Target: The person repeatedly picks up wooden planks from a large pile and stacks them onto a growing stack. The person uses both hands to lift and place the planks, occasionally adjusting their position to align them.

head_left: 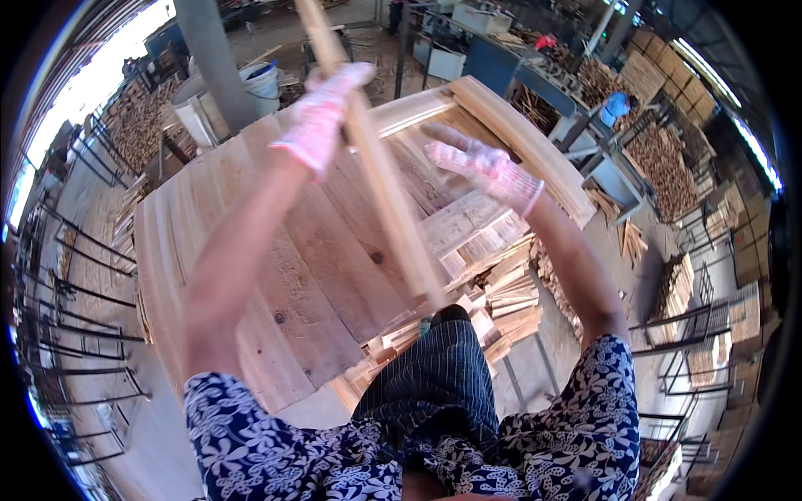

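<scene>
Pale wood forms one strip (390,192) gripped by the left hand (324,115); the right hand (486,171) has fingers parted.

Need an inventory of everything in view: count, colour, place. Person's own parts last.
Long wooden strip: one, pale brown, slanting over the boards
Wide boards: several, pinkish brown, side by side in the middle
Short wood pieces: many, pale, piled right of the knee
Wood stacks: several, brown, background, both sides
Pillar: one, grey, upper left
Bucket: one, whitish, beside the pillar
Metal racks: several, dark, far left and right
Shirt: one, navy with white flowers, bottom
Trousers: dark, striped, bottom centre
Left hand: one, pink-and-white gloved, gripping the strip
Right hand: one, gloved alike, right of the strip, holding nothing visible
</scene>
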The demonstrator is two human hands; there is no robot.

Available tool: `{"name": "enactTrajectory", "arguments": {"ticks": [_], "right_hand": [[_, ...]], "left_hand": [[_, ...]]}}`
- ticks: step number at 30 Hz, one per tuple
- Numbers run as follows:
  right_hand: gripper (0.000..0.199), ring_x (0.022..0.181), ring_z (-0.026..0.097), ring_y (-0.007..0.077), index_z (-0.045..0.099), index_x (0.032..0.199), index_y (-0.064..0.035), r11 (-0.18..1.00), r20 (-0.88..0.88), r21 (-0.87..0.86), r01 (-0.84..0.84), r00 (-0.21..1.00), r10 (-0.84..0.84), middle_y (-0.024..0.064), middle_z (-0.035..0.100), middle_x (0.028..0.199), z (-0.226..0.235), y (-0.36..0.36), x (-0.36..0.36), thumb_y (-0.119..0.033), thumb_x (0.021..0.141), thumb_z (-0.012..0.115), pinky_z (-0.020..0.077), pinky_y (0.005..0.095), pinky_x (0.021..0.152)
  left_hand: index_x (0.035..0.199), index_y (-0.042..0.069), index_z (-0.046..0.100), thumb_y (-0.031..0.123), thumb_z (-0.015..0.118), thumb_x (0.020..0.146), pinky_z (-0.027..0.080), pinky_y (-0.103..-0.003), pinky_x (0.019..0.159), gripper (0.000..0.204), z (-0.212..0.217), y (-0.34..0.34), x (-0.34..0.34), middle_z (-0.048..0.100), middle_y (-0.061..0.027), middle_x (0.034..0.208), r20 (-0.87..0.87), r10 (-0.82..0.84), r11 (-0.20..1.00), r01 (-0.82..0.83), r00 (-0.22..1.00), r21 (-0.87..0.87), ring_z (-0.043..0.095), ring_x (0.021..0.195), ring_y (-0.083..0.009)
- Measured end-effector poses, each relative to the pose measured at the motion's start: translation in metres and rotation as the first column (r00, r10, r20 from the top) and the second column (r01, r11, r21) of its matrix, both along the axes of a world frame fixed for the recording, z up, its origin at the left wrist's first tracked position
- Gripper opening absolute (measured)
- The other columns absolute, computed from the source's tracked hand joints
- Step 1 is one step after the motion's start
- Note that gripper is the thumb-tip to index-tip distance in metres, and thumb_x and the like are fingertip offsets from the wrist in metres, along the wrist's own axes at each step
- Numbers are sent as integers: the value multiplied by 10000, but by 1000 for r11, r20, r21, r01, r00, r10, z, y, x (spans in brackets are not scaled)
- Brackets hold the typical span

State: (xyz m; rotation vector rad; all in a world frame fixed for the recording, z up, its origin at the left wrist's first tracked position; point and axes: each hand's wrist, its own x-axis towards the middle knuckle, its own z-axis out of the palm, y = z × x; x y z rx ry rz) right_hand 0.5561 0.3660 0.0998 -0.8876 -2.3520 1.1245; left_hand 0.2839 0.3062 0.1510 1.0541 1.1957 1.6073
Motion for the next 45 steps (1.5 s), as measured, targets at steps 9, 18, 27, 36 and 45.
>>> {"name": "enactTrajectory", "arguments": {"ticks": [9,18,27,36,45], "right_hand": [[846,1393,446,398,408,1533,-236,630,530,677,381,341,-776,209,460,1500,-55,132,118,-525,795,708,411,500,1108],[959,1355,489,431,337,1557,-277,698,606,582,417,350,-715,263,463,1480,-89,174,153,-412,724,791,452,495,1087],[1005,1126,642,287,358,1570,-76,884,287,75,461,839,-462,197,641,1273,-38,110,88,-354,721,818,492,367,969],[957,1067,624,285,409,1558,-197,958,251,284,48,960,-123,168,648,1187,28,30,-48,-326,723,860,476,374,967],[1015,1274,512,397,392,1557,-221,761,459,488,-426,868,192,210,508,1363,13,-62,-217,-395,682,875,434,431,1084]], "left_hand": [[1467,27,435,495,823,780,556,-326,858,917,29,-84,-113,629,-135,1183,-391,-89,885,-107,916,-453,658,984,-211],[1626,250,188,491,775,776,448,-448,1089,1062,-30,-122,-87,450,-289,1442,-837,-519,589,-638,172,-496,487,1331,-450],[1595,234,301,506,785,761,497,-438,1029,1002,-34,-139,-107,464,-248,1462,-886,-403,660,-597,230,-455,466,1371,-399],[1542,60,384,505,768,837,452,-339,1034,919,11,-228,-144,531,-126,1434,-564,199,903,-373,801,-211,556,1250,-206],[1584,84,242,427,775,821,555,-342,847,991,9,-387,-108,643,-139,1173,-282,411,884,-454,867,-107,662,998,-213]]}}
